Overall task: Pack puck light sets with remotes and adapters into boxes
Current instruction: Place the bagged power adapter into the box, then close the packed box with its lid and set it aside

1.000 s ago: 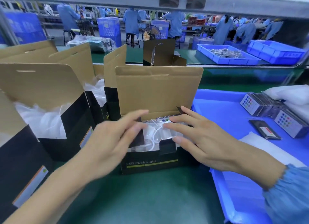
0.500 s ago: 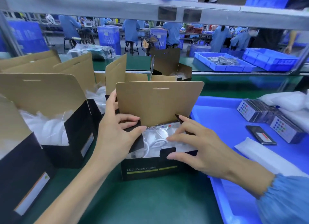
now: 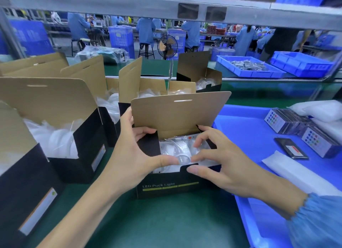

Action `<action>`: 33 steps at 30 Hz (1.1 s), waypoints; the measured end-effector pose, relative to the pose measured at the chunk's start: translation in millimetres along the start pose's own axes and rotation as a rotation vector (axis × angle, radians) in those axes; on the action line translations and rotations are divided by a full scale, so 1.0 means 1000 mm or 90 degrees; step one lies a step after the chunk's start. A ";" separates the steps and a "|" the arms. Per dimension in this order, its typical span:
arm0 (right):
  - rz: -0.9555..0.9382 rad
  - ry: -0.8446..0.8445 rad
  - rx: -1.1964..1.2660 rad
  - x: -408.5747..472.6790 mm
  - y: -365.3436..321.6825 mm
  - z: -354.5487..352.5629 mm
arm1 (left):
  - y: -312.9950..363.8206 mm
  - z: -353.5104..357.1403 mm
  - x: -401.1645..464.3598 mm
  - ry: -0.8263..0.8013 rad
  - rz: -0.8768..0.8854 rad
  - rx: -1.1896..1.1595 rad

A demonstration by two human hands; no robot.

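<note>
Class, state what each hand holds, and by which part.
Left hand grips the black LED Puck Light cardboard box by its left side flap. Right hand holds its front edge, thumb outside.

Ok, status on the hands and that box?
Left hand grips left side flap. Right hand holds front tab. LED Puck Light box open, bagged contents inside. Nothing blocking.

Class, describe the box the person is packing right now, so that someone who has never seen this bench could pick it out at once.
Start at the green bench, just left of the big blue tray. Among the open black boxes with brown flaps, it is the nearest central one, the box held between the left hand and the right hand. Only its front reads "LED Puck Light".
</note>
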State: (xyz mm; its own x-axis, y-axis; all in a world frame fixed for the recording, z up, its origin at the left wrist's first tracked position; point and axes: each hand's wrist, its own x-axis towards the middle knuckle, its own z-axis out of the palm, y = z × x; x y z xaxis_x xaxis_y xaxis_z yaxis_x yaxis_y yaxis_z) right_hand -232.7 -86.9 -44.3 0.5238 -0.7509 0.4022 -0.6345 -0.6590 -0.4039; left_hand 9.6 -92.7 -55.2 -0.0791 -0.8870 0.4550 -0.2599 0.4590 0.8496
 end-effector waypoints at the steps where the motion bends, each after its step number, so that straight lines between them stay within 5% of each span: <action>1: -0.005 0.006 -0.024 -0.001 -0.001 0.000 | 0.001 0.002 -0.001 0.012 -0.006 0.021; 5: -0.023 0.069 -0.111 0.000 -0.009 0.003 | 0.006 0.012 -0.004 0.089 -0.038 0.101; 13: 0.292 0.310 0.502 0.017 -0.001 -0.012 | 0.010 0.027 -0.003 0.166 -0.068 0.190; 20: 0.275 0.249 0.733 0.032 0.004 -0.021 | 0.015 0.027 -0.010 0.182 -0.096 0.155; 26: 0.200 0.120 0.546 0.013 0.017 -0.029 | 0.012 0.002 -0.029 0.130 -0.060 0.064; 33: 0.081 0.026 0.197 -0.002 0.024 -0.033 | 0.023 -0.011 -0.039 0.090 -0.009 0.208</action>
State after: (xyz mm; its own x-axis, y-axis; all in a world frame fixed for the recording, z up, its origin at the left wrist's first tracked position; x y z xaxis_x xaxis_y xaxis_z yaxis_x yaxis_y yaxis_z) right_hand -267.9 -99.8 -28.1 0.4248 -0.8295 0.3627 -0.4873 -0.5471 -0.6806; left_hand 17.0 -46.5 -50.3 0.0548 -0.8668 0.4956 -0.5554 0.3860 0.7366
